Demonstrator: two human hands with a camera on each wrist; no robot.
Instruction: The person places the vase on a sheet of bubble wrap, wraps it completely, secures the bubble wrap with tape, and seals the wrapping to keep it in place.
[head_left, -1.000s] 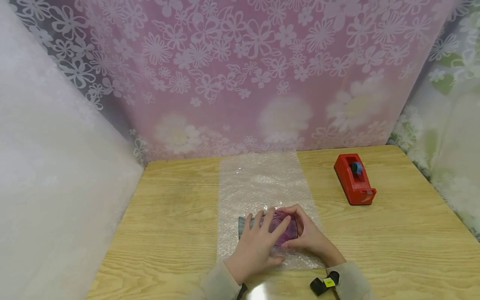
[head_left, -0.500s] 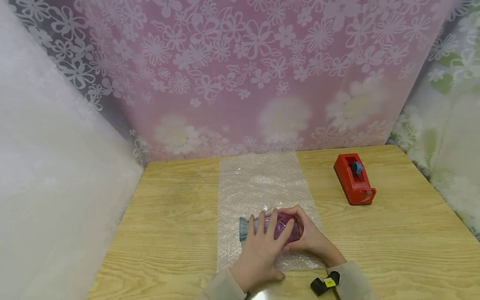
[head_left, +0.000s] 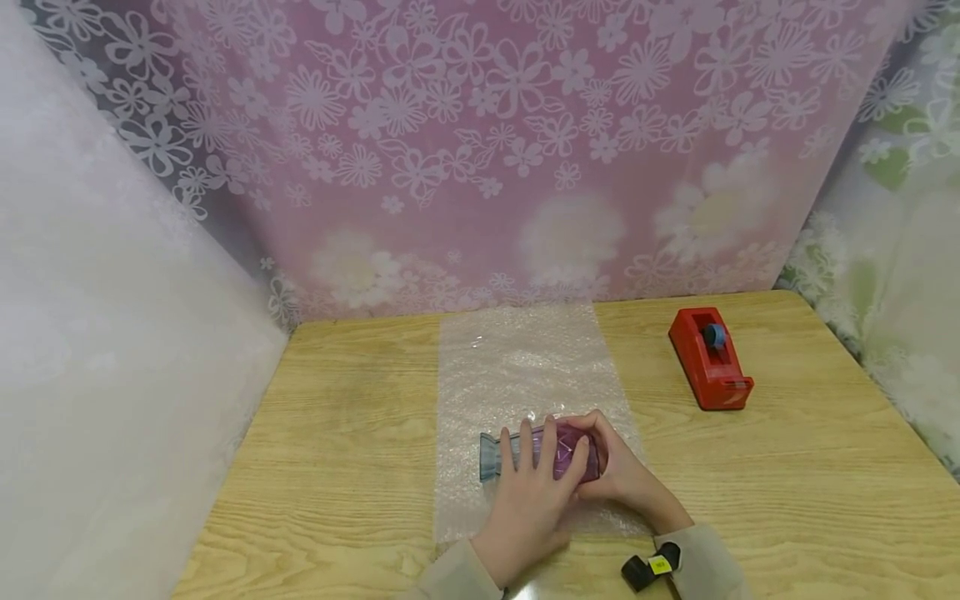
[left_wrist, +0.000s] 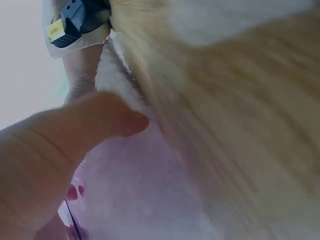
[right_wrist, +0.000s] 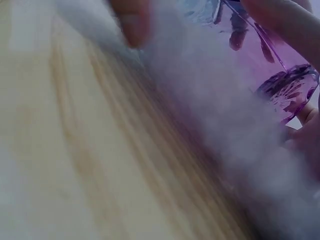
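Observation:
A faceted glass vase (head_left: 567, 442), bluish at its flared mouth and purple toward the base, lies on its side over a sheet of bubble wrap (head_left: 525, 358). Its mouth points left. My left hand (head_left: 528, 504) rests across the vase with fingers spread over its upper side. In the left wrist view the thumb (left_wrist: 95, 120) sticks out over the wrap, away from the glass. My right hand (head_left: 626, 477) grips the base end, fingers behind and thumb in front. The purple base (right_wrist: 290, 92) shows close up in the right wrist view; the palms hide part of the vase.
A red tape dispenser (head_left: 708, 360) with a blue roll stands at the right on the wooden table (head_left: 345, 433). The wrap reaches the back edge, against a pink flowered curtain (head_left: 480, 167). Pale fabric hangs on both sides.
My left hand has slid slightly right and toward me over the vase, so more of the bluish neck shows. The vase has shifted a little right; my right hand has barely moved.

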